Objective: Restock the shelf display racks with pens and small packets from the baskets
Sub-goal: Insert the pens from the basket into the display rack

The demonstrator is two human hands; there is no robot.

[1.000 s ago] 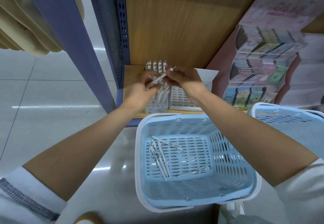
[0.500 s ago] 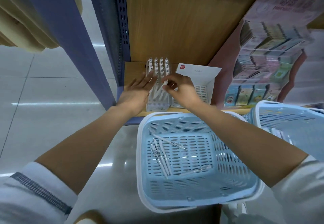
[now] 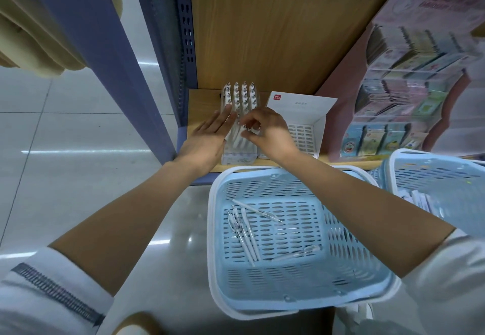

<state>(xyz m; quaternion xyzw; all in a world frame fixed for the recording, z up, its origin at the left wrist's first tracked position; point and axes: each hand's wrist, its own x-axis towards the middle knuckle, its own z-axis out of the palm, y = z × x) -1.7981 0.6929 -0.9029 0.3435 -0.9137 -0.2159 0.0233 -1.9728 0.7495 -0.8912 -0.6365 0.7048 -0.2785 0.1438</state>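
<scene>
Head view, the only one. Item: pen rack (image 3: 241, 96), white and stepped, on the wooden shelf (image 3: 203, 103) at upper centre of the frame. Its rear rows are filled with upright pens; its front rows are partly hidden by the hands. Left hand (image 3: 207, 139): flat, fingers (image 3: 223, 117) straight and together, laid against the rack's left side, holding nothing, apparently steadying it. Right hand (image 3: 270, 131): just right of the left hand, over the rack's front rows, thumb and forefinger curled into a pinch on the top of one pen (image 3: 246, 126). The pen stands tilted in or just above its slot; whether it is fully seated cannot be told. Just right of the rack: second rack (image 3: 301, 139), a white box with a gridded insert and a raised header card, no pens visible in it. Upper right: pink display (image 3: 406, 85), tiered with small coloured packets. Lower centre: blue basket (image 3: 217, 229), with a few loose pens (image 3: 244, 232) on its floor. Right edge: second blue basket (image 3: 435, 174), white packets (image 3: 420, 201) partly visible inside. Step in hand, as judged: seating one pen in the rack; restocking is unfinished, given the stock left in the baskets. Next move, as judged: release once the pen sits straight, lower the right hand to the basket, take another pen by its barrel, and aim it at a free slot while the left hand braces the rack.
</scene>
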